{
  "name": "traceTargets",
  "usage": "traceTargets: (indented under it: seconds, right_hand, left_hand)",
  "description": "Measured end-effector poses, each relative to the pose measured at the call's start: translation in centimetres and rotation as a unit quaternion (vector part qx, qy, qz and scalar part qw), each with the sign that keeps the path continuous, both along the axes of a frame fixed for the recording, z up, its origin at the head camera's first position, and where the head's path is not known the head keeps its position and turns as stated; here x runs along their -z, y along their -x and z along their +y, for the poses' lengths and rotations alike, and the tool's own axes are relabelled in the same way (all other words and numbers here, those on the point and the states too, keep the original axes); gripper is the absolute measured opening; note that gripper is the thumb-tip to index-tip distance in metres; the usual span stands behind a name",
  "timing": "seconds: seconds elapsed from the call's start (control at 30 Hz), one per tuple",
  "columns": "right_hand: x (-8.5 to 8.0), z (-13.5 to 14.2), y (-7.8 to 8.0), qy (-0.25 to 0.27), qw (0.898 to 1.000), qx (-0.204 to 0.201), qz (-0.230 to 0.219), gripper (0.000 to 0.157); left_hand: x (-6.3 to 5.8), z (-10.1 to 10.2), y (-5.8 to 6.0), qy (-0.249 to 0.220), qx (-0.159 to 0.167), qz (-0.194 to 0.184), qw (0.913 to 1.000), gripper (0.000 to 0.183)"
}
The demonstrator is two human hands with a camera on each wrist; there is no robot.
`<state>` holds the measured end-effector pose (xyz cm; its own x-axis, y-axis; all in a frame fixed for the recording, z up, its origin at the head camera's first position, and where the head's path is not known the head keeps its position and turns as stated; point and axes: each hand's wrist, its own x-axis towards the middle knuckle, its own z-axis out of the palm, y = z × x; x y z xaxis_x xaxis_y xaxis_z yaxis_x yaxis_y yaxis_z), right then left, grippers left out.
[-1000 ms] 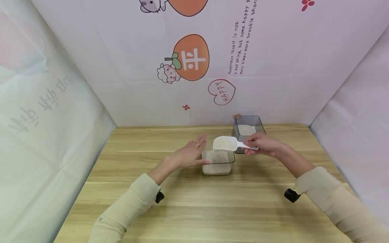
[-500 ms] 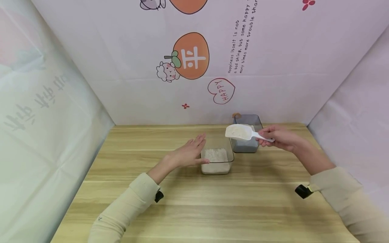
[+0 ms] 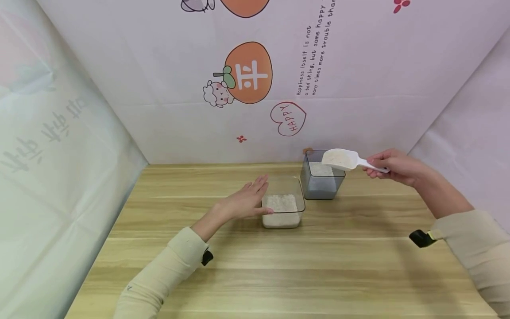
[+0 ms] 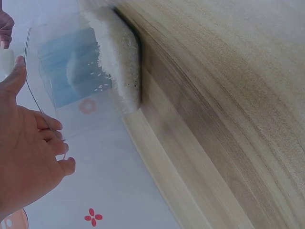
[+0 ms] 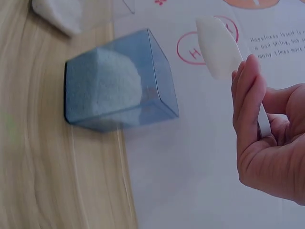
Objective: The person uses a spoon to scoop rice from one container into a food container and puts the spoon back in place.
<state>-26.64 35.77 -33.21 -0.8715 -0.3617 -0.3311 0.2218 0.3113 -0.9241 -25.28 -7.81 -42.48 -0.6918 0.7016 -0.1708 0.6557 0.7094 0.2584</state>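
Observation:
My right hand (image 3: 394, 166) grips the handle of a white plastic scoop (image 3: 357, 162), which carries a load of rice. The scoop's bowl is held over the right part of a tinted blue-grey square container (image 3: 322, 188), and in the right wrist view that container (image 5: 162, 83) is partly filled with rice. At a clear square container (image 3: 280, 213) in the middle, my left hand (image 3: 244, 201) touches the rim with fingers extended and thumb spread apart. Loose white rice (image 4: 121, 57) shows through its wall in the left wrist view.
Both containers stand on a wood-grain table (image 3: 271, 270), the tinted one farther back and to the right. A printed white backdrop (image 3: 179, 124) rises behind the table, with white sheets on both sides. A dark wrist camera (image 3: 422, 238) hangs by the right sleeve.
My right hand has carried the loaded scoop from over the clear container rightward and back to over the tinted one. The left hand has stayed at the clear container's rim.

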Motion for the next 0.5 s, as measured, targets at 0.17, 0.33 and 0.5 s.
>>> traceTargets:
  seconds: [0.17,0.33,0.5]
  right_hand:
    - [-0.2,1.4,0.7,-0.050,0.998,0.022,-0.008,0.036]
    - [-0.2,2.2,1.3,-0.090,0.995,0.035,-0.017,0.030]
    - [-0.1,2.5,2.0,-0.124,0.992,0.027,-0.015,0.041]
  left_hand:
    - [0.2,0.0,0.2,0.005,0.000,0.002,1.0000,0.095]
    - [0.2,0.0,0.2,0.005,0.000,0.003,1.0000,0.095]
    - [0.2,0.0,0.2,-0.001,0.001,-0.002,1.0000,0.095]
